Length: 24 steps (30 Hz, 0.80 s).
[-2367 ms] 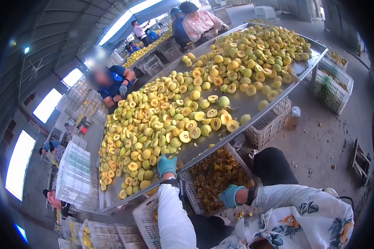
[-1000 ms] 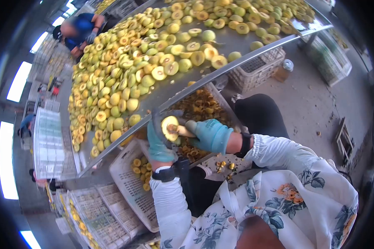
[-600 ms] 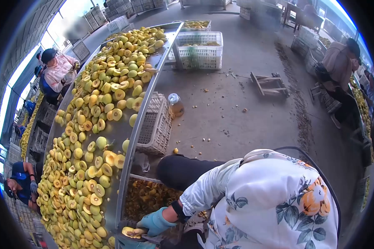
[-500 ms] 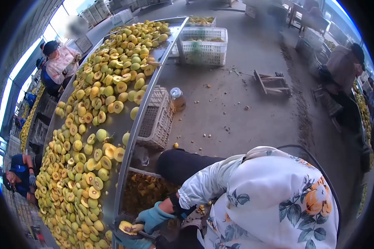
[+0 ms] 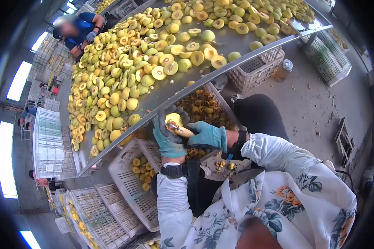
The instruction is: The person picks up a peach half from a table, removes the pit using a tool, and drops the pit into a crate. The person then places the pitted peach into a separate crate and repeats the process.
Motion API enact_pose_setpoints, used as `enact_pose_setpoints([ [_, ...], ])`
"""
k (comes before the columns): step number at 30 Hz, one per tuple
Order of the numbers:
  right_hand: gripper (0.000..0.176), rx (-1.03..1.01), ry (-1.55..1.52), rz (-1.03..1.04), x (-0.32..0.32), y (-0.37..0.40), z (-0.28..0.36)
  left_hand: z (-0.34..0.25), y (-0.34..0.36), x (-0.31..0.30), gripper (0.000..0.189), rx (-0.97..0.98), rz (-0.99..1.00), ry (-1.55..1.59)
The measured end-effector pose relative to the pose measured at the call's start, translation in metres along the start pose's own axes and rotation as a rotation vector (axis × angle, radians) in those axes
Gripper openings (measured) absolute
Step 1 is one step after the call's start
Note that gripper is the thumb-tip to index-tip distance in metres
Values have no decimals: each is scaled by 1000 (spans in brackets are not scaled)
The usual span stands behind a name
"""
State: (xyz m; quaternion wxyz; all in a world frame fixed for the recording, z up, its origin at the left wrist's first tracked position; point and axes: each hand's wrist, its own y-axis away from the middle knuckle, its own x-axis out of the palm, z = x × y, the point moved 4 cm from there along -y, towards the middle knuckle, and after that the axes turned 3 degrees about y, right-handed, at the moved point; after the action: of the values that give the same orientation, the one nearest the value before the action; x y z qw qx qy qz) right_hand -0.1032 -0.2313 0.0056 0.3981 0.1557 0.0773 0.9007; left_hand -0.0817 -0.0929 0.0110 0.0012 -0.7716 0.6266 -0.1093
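My left hand (image 5: 167,137), in a teal and dark grey glove, is closed around a yellow fruit half (image 5: 174,118), which looks like a peach. My right hand (image 5: 207,135), gloved the same way, grips a small pitting tool (image 5: 184,131) with a pale wooden handle and a metal tip. That tip meets the brownish centre of the fruit half. Both hands are just off the near edge of a metal table (image 5: 232,66) heaped with halved yellow-green fruit (image 5: 124,85). Below them, a crate (image 5: 205,103) contains brownish-yellow scraps.
A white crate (image 5: 126,182) with some fruit halves stands by my left arm. Under the table edge are another crate (image 5: 253,72) and a jar of brown liquid (image 5: 283,70). A wooden stool (image 5: 343,141) lies at right. Across the table a person (image 5: 81,31) works in dark blue.
My view has swung left and down, so both forearms and the crates at left now show. The hands appear nearer the frame's middle, with fruit half and tool still held.
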Motion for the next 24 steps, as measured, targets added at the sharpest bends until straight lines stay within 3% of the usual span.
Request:
enact_pose_setpoints([
  [2, 38, -37, 85, 9, 1, -1, 0, -13, 8, 11, 26, -202, -38, 442],
  [5, 39, -235, 227, -11, 5, -2, 2, -15, 15, 6, 26, -241, -40, 593],
  [7, 39, -360, 366, -15, 3, -14, -8, -18, 15, -5, 26, -181, -89, 455],
  [11, 38, -231, 583, -45, -3, -4, -11, -33, 19, -72, 23, 81, -104, -2],
  [13, 38, -74, 547, -134, -10, -3, -17, -46, 15, -118, 22, 155, -169, -15],
  [15, 38, -52, 628, -250, -23, -9, -30, -71, 29, -145, 24, 191, -142, -389],
  [17, 39, -65, 550, -271, -23, -14, -39, -75, 47, -156, 33, 1, -325, 19],
  [20, 41, -134, 552, -208, 3, -11, -14, -81, 63, -117, 44, 146, -165, -396],
  [22, 43, -278, 519, -203, 20, -5, 10, -62, 65, -94, 40, 26, -233, 261],
  [24, 45, -480, 444, -206, 35, -1, 33, -61, 73, -71, 32, 82, -179, -94],
])
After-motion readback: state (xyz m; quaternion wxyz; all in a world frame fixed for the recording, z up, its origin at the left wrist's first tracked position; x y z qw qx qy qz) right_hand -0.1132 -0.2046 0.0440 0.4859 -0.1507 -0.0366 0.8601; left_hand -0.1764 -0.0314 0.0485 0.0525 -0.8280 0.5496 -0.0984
